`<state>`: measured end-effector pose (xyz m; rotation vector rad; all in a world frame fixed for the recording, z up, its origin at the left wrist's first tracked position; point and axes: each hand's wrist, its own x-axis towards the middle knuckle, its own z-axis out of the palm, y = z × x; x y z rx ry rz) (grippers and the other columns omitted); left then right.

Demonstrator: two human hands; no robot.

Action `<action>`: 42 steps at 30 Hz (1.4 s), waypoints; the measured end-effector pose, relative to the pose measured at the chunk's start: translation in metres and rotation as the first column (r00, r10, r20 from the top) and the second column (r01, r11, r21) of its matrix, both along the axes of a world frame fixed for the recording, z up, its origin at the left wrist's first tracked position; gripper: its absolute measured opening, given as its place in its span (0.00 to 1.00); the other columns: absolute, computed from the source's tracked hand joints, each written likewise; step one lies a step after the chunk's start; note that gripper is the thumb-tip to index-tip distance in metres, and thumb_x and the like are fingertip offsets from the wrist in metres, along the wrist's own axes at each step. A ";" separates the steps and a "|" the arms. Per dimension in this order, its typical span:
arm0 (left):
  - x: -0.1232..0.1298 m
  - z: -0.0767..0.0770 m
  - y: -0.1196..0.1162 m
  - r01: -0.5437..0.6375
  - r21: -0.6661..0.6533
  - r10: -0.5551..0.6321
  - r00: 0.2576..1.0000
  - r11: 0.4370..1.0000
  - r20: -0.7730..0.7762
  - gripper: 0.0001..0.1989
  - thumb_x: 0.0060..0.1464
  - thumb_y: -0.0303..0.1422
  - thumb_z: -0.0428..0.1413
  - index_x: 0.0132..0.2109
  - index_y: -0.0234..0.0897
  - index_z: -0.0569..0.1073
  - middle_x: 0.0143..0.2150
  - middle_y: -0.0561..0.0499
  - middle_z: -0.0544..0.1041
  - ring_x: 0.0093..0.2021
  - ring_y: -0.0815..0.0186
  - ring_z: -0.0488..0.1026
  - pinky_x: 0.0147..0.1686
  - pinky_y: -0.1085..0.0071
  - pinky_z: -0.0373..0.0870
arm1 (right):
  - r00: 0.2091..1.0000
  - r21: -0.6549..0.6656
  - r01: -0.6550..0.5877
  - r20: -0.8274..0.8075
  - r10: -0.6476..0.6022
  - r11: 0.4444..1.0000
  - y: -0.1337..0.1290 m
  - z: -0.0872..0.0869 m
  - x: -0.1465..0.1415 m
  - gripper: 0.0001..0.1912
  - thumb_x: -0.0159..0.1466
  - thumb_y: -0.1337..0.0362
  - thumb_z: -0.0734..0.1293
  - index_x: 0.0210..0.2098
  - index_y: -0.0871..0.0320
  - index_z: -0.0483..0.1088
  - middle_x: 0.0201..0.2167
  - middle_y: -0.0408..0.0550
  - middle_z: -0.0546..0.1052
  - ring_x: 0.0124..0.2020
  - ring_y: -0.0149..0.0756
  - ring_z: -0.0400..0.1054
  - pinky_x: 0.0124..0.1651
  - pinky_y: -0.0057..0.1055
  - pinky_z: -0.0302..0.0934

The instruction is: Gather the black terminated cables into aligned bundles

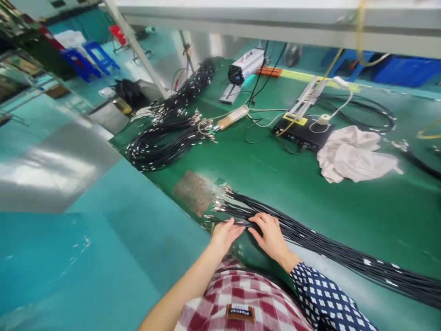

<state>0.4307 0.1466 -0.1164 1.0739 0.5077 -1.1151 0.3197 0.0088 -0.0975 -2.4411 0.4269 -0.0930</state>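
Observation:
A long bundle of thin black cables [320, 243] with metal end connectors [222, 202] runs across the green mat from the centre to the right edge. My left hand [225, 235] is at the near side of the bundle, close to the connector ends. A few cables pass between its thumb and fingers. Just to the right, my right hand [270, 236] has its fingers curled down over the cables, thumb and fingertips pinching at the near strands. Small white labels dot the bundle further along. How many strands each hand holds is hidden.
A coiled heap of black cables [155, 149] lies at the mat's left side. Behind stand a soldering-iron-like wooden-handled tool [230, 118], a white device [246, 66], a black box [299, 133] and a crumpled white cloth [354, 154]. A brownish plate [193, 192] sits near the edge.

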 end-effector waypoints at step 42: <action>-0.006 -0.003 0.026 -0.117 -0.053 0.119 0.993 0.992 0.023 0.17 0.45 0.37 0.62 0.41 0.30 0.75 0.22 0.55 0.63 0.17 0.77 0.58 0.24 0.74 0.58 | 0.991 -0.066 -0.125 -0.059 0.122 0.990 -0.008 -0.021 0.052 0.05 0.62 0.62 0.64 0.37 0.54 0.69 0.36 0.46 0.72 0.39 0.39 0.64 0.42 0.35 0.58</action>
